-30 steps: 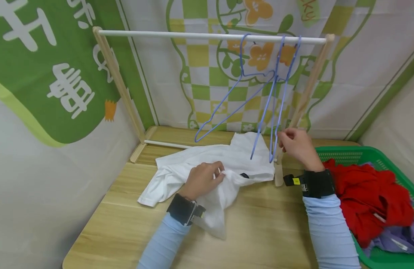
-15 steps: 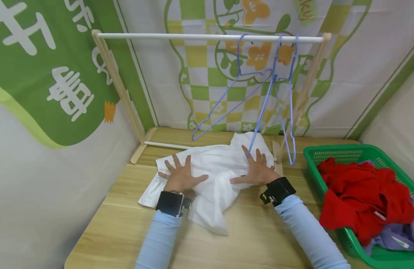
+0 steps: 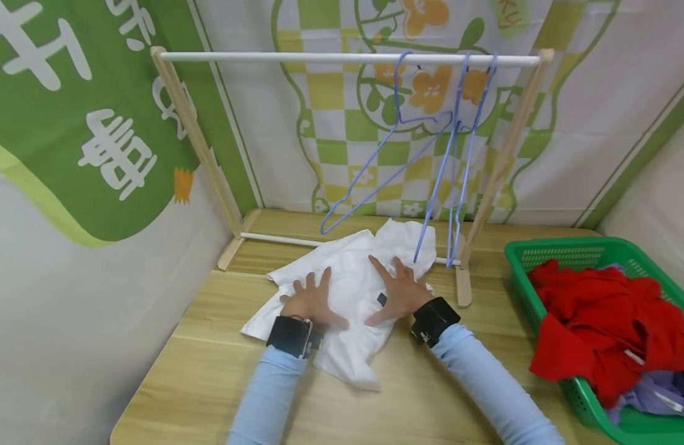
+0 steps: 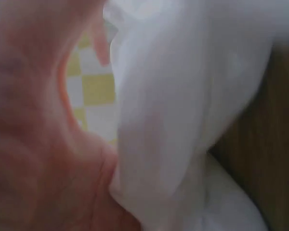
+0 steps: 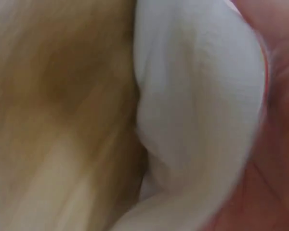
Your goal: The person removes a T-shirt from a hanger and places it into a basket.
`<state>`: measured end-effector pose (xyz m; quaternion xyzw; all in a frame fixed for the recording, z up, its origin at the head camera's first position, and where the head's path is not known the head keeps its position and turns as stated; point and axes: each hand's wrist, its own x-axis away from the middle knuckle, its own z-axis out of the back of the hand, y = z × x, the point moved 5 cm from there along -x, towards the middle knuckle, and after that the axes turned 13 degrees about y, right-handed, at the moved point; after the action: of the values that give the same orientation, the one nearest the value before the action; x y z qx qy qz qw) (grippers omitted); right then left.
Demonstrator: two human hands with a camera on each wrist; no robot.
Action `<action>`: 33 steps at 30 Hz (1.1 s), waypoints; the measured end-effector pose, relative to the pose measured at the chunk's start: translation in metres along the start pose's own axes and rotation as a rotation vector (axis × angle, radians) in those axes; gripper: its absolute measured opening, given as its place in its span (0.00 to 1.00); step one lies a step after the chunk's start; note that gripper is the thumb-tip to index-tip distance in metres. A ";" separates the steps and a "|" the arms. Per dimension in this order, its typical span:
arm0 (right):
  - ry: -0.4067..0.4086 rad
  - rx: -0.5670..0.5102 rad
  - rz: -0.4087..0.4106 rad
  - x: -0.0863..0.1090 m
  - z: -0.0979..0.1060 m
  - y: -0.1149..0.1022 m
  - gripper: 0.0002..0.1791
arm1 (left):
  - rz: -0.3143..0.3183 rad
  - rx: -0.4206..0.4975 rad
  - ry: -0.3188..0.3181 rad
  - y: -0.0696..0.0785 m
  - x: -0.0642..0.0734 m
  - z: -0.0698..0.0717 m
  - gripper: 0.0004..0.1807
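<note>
A crumpled white garment point(image 3: 350, 278) lies on the wooden table point(image 3: 430, 383) under a small clothes rack. My left hand point(image 3: 311, 300) presses flat on its left part, fingers spread. My right hand point(image 3: 397, 290) presses flat on its middle, fingers spread, beside a small dark label point(image 3: 381, 300). Both wrist views are blurred close-ups of white cloth point(image 4: 183, 106) point(image 5: 197, 110) against a palm. Three blue wire hangers point(image 3: 430, 154) hang from the white rail point(image 3: 319, 57) above the garment.
A green plastic basket point(image 3: 547, 256) at the right holds red point(image 3: 608, 321) and purple clothes. The rack's wooden posts point(image 3: 489, 185) and its low white bar point(image 3: 275, 240) stand behind the garment. Patterned cloth walls close in the back and sides.
One second ago my right hand was at the hangers and the left gripped the cloth. Both hands then spread flat on the garment and have since drawn closer together, bunching it.
</note>
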<state>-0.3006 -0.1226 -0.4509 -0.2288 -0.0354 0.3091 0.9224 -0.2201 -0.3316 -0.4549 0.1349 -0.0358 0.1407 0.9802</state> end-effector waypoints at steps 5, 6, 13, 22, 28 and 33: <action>0.011 0.036 0.041 0.000 0.001 -0.010 0.78 | -0.113 0.005 0.029 0.030 0.014 0.004 0.74; 0.009 0.040 0.044 0.001 0.001 -0.011 0.77 | -0.136 0.006 0.038 0.035 0.016 0.004 0.72; 0.010 0.016 0.079 0.003 -0.007 -0.016 0.59 | -0.245 -0.016 0.033 0.052 0.019 -0.003 0.52; 0.061 0.007 0.100 0.008 -0.021 -0.018 0.40 | -0.373 0.031 0.057 0.065 0.019 -0.008 0.33; 0.068 0.020 0.107 0.014 -0.024 -0.024 0.39 | -0.499 0.115 0.111 0.071 0.022 -0.008 0.23; 0.095 0.008 0.112 0.021 -0.014 -0.023 0.37 | -0.582 0.133 0.188 0.078 0.026 -0.009 0.21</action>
<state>-0.2674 -0.1320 -0.4551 -0.2410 0.0227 0.3493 0.9052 -0.2174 -0.2500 -0.4406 0.1898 0.1044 -0.1319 0.9673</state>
